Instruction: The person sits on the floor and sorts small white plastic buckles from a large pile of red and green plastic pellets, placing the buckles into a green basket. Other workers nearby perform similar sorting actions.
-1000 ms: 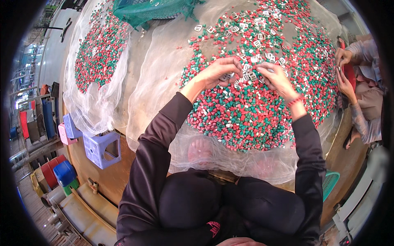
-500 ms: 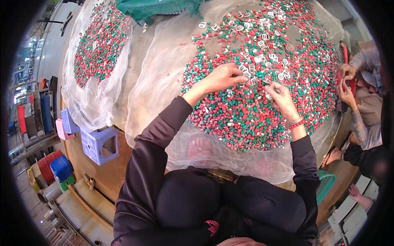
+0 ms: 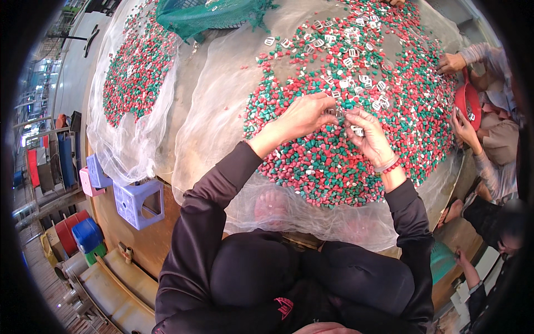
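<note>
A broad pile of small red, green and white pebble-like pieces [image 3: 311, 167] lies on translucent netting [image 3: 206, 111], with several pale slide buckles [image 3: 381, 86] scattered over its far part. Above the middle of the pile, my left hand [image 3: 303, 118] pinches a greyish slide buckle [image 3: 336, 112] at its fingertips. Close beside it, my right hand [image 3: 372, 139] curls its fingers around a white slide buckle [image 3: 357, 131]. The two hands' fingertips nearly meet. Part of each buckle is hidden by the fingers.
A smaller mixed pile [image 3: 133, 83] lies on netting at left. A green net-covered basket [image 3: 206, 22] stands at the far edge. Purple [image 3: 125, 200] and pink [image 3: 89, 182] stools are at lower left. A co-worker's hand [image 3: 451, 62] and red dish [image 3: 468, 106] are at right.
My right hand has moved slightly left, and its buckle now shows. The co-worker's upper hand has reached onto the pile, uncovering the red dish. Another hand appears at the top edge.
</note>
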Motion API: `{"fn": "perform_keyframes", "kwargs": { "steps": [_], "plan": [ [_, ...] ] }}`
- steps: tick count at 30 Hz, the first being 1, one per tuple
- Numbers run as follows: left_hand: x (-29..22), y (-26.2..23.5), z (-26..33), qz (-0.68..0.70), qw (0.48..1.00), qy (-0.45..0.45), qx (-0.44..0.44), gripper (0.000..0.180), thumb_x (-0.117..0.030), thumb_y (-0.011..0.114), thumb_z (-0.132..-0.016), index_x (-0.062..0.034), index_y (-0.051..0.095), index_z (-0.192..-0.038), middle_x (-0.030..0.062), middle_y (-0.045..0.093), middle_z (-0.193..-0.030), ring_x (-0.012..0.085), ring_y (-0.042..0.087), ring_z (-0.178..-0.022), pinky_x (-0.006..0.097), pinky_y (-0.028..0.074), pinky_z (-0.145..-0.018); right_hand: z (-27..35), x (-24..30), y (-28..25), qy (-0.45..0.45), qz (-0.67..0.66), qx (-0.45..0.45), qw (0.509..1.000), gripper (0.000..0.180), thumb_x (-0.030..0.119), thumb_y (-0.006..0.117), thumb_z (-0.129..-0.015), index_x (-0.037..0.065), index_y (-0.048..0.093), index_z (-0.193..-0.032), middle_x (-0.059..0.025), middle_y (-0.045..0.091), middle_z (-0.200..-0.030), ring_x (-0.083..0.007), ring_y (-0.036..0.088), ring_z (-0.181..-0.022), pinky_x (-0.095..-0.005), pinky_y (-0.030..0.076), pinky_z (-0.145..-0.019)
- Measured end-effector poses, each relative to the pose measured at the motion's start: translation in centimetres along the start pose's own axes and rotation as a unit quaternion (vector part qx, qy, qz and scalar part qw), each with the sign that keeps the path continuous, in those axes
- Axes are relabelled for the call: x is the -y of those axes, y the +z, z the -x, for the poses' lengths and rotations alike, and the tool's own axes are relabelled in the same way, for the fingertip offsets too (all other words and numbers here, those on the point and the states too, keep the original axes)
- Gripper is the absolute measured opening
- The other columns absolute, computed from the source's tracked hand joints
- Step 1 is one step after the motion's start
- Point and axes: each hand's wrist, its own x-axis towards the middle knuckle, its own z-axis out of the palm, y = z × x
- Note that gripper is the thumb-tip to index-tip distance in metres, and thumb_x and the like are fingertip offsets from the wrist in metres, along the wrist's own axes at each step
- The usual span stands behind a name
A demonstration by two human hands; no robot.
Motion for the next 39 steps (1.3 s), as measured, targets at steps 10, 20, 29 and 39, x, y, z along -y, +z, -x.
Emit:
{"fn": "perform_keyframes", "kwargs": {
  "steps": [10,20,29,39],
  "plan": [
    [-1.3,-0.4,0.3,-0.003,1.0,0.006,-0.017,0.017,-0.016,0.067,-0.084,-0.0027,0.061,-0.092,0.0114,0.059,-0.082,0.0293,0.062,-0.075,0.04,0.048,-0.063,0.5,-0.1,0.1,-0.035,-0.116,0.053,0.991,0.032,0.02,0.055,-0.097,-0.003,0.055,-0.119,-0.0117,0.065,-0.097,-0.0187,0.066,-0.078,-0.0277,0.058,-0.061],
    [-1.6,-0.8,0.4,0.075,0.994,0.019,-0.076,0.024,-0.018,0.074,-0.079,-0.0049,0.062,-0.094,0.0038,0.061,-0.081,0.0157,0.054,-0.065,0.031,0.043,-0.058,0.8,0.5,0.7,-0.021,0.001,0.019,1.0,0.02,0.012,0.057,-0.094,0.0,0.058,-0.11,-0.0083,0.065,-0.096,-0.0143,0.066,-0.076,-0.025,0.056,-0.06],
    [-2.8,0.4,0.4,-0.079,0.992,0.087,-0.038,0.029,-0.006,0.064,-0.082,-0.0078,0.059,-0.111,0.0088,0.058,-0.089,0.0278,0.063,-0.079,0.039,0.052,-0.064,0.3,-0.3,0.2,-0.008,-0.087,0.028,0.996,0.021,0.005,0.055,-0.094,0.0,0.056,-0.114,-0.0083,0.065,-0.097,-0.0155,0.065,-0.08,-0.0261,0.056,-0.065],
    [2.9,-6.3,0.7,0.418,0.903,-0.092,-0.043,0.013,-0.02,0.057,-0.092,-0.0074,0.06,-0.095,0.0095,0.065,-0.093,0.0159,0.063,-0.075,0.029,0.048,-0.049,2.1,5.5,-2.2,-0.107,-0.064,0.179,0.976,0.019,0.014,0.061,-0.088,0.001,0.057,-0.099,-0.009,0.058,-0.091,-0.0181,0.061,-0.08,-0.0233,0.047,-0.055]
  ]
}}
